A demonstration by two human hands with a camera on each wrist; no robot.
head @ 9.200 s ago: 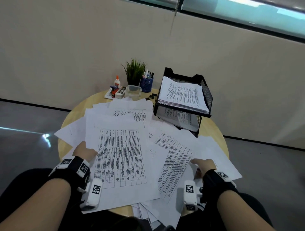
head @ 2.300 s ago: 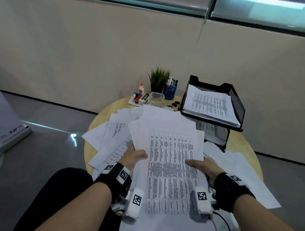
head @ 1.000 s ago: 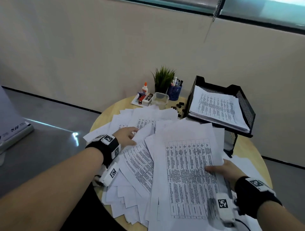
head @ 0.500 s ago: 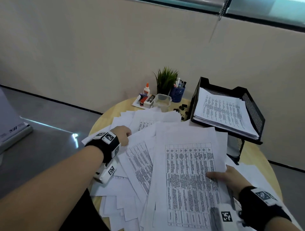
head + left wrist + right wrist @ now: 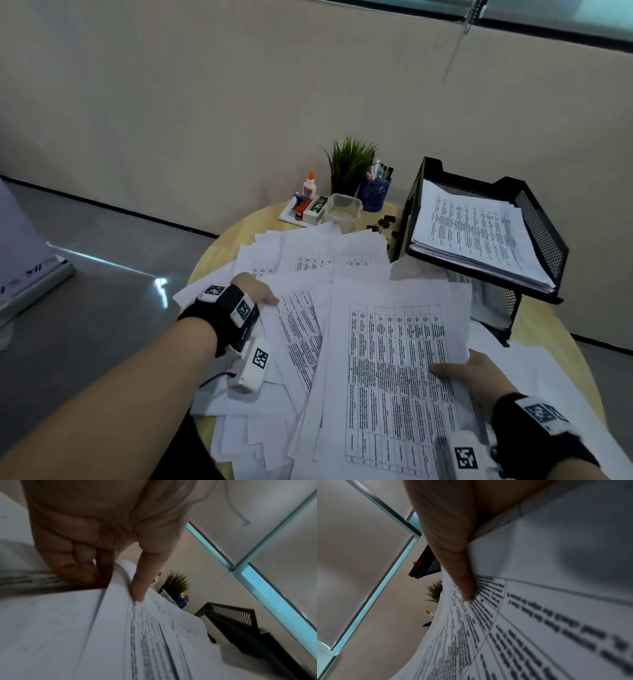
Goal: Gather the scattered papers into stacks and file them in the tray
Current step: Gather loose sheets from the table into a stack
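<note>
- Since the frame about two seconds back, the left hand (image 5: 255, 291) has let go of the gathered white printed stack (image 5: 394, 383) and reached out to the left side of the spread; the right hand (image 5: 469, 371) alone keeps that stack.
- The right hand grips the stack at its right edge, thumb lying flat on the top table-printed sheet and the other fingers hidden beneath, probably so the bundle stays together while the other hand collects more.
- The left hand pinches the edge of a loose white printed sheet (image 5: 301, 329): in the left wrist view the thumb (image 5: 142, 577) presses on top and curled fingers tuck under a lifted, bowed edge, a grip suited to peeling one page free of the layer.
- The rest of the scattered white papers (image 5: 325, 257) overlap across the round light-wood table (image 5: 531, 325), several hanging past the near edge.
- The black wire-mesh two-tier tray (image 5: 541, 236) stands at the table's far right, its upper tier tilted toward the person and already holding a squared pile (image 5: 472, 233); the lower tier also shows paper.
- Filing looks some way off, since much paper remains ungathered.
</note>
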